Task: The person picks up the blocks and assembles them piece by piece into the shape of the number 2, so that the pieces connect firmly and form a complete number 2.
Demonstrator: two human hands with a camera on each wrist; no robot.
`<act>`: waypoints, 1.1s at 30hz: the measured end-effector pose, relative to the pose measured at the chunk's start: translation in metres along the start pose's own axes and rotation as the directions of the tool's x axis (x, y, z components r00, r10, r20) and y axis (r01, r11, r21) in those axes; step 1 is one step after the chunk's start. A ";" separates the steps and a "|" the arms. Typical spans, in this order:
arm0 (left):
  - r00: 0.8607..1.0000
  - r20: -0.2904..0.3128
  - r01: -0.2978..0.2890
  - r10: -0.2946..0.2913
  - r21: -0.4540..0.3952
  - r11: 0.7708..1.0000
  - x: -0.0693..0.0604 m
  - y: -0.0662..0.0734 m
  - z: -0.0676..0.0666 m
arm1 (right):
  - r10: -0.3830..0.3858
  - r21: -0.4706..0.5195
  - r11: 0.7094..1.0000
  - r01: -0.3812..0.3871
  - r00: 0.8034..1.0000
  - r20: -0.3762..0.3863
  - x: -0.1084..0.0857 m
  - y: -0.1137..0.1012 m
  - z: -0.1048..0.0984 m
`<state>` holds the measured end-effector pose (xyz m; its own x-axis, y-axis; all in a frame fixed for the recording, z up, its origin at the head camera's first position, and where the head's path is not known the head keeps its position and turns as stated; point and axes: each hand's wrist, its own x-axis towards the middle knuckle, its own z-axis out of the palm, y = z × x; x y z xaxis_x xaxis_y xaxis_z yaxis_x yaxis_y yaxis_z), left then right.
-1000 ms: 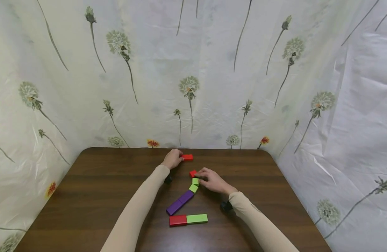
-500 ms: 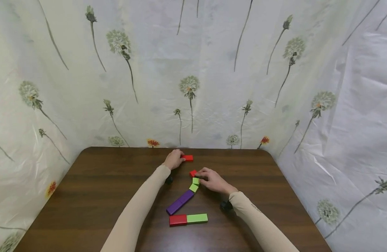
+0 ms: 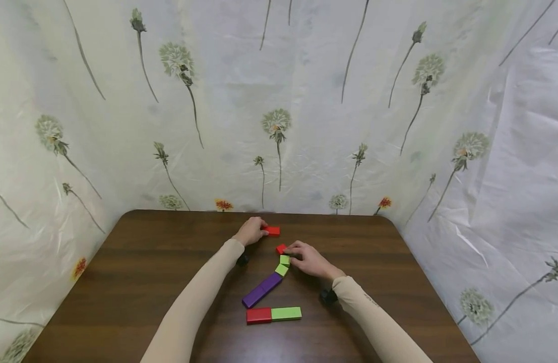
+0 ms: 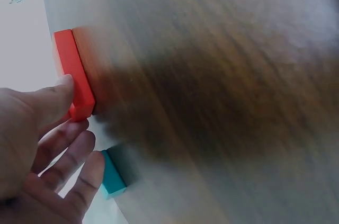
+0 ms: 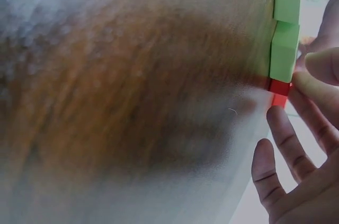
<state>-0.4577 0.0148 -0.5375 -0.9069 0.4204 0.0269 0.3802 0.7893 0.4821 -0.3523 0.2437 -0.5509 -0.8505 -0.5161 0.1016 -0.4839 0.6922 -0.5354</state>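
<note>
My left hand (image 3: 251,232) pinches a long red block (image 3: 272,231) near the table's far edge. In the left wrist view the thumb lies on that block, with fingers below its near end. Beside those fingers is a teal block (image 4: 113,176), hidden from the head view. My right hand (image 3: 311,260) has its index fingertip against a small red block (image 3: 281,249); the thumb is close to a green cube (image 3: 285,260). A second green cube (image 3: 281,270) follows, then a purple strip (image 3: 262,290) slanting down to the left.
Closest to me, a dark red block (image 3: 258,316) and a long green block (image 3: 286,313) lie end to end. The brown wooden table (image 3: 138,287) meets a floral curtain (image 3: 233,126) at the back and sides.
The left hand has drawn the long red block slightly toward me, nearer the small red one. My right hand keeps its place by the small blocks. The head view has shifted a little.
</note>
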 end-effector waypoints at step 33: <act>1.000 -0.001 -0.028 0.028 -0.030 0.999 -0.025 -0.006 -0.002 | -0.078 -0.089 0.993 0.077 0.997 -0.004 0.009 0.004 -0.008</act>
<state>-0.4382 -0.0016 -0.5395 -0.8963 0.4415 0.0410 0.3994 0.7637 0.5073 -0.3637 0.2459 -0.5451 -0.8109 -0.5667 0.1461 -0.5648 0.6925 -0.4489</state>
